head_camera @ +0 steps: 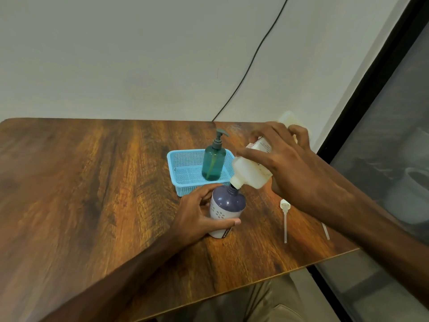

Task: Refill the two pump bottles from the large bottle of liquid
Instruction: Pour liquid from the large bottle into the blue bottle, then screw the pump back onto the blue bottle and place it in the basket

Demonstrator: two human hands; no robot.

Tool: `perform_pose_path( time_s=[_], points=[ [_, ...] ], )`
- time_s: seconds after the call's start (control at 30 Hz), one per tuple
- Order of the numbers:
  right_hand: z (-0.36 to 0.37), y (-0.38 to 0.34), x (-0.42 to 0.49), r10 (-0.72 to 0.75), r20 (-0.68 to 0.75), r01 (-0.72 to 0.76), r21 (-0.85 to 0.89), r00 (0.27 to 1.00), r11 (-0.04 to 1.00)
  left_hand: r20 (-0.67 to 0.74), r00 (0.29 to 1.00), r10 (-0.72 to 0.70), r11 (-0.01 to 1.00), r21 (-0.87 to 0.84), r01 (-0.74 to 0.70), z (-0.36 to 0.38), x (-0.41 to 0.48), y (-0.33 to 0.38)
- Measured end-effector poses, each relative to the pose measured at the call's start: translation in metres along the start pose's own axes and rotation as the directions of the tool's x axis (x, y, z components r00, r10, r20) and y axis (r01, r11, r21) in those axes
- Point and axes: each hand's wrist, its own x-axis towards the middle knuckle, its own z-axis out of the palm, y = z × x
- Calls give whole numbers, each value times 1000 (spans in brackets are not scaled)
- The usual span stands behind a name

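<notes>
My right hand [285, 156] grips the large white bottle [251, 171], tipped steeply so its open neck touches the mouth of the purple and white bottle [226, 206]. That bottle stands upright on the table with no pump on it, held around its side by my left hand [197, 217]. Its white pump with a long tube [285, 216] lies flat on the table to the right. The teal pump bottle [213, 165] stands upright, pump fitted, inside the blue basket [183, 166]. Any flowing liquid is hidden.
The wooden table [92, 194] ends close on the right, where my right forearm crosses its edge. A second thin white tube [325, 231] lies near that edge. A black cable runs down the wall behind the table.
</notes>
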Motion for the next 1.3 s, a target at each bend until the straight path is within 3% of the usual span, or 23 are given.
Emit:
perform_pose_path(
  time_s=[0.23, 0.37, 0.47, 0.53, 0.7, 0.8, 1.03, 1.2, 1.3],
  points=[
    [8, 5, -3, 28, -68, -21, 99, 997, 995, -5, 1000, 8, 1000, 13, -8, 0, 0, -2],
    [24, 27, -11, 56, 29, -62, 239, 998, 969, -7, 1000, -2, 1000, 20, 2, 0, -1, -2],
    [47, 47, -26, 229, 175, -288, 538, 958, 793, -8, 1000, -8, 999, 36, 9, 0, -1, -2],
    [65, 54, -34, 311, 310, -438, 587, 899, 681, -4, 1000, -12, 999, 38, 12, 0, -1, -2],
    [104, 61, -40, 472, 309, -517, 750, 826, 412, 8, 999, -41, 998, 54, 41, 1, -4, 2],
    [126, 53, -37, 602, 290, -549, 779, 744, 303, 16, 997, -74, 996, 57, 73, 3, -5, 6],
    [165, 43, -35, 643, 303, -584, 762, 704, 280, 43, 993, -113, 991, 77, 110, 5, -5, 4],
    [177, 43, -44, 578, 336, -569, 772, 743, 282, 27, 990, -140, 988, 77, 138, 8, -4, 1],
    [180, 50, -60, 570, 356, -542, 818, 740, 194, 16, 990, -138, 988, 77, 136, 9, -4, 1]
  ],
)
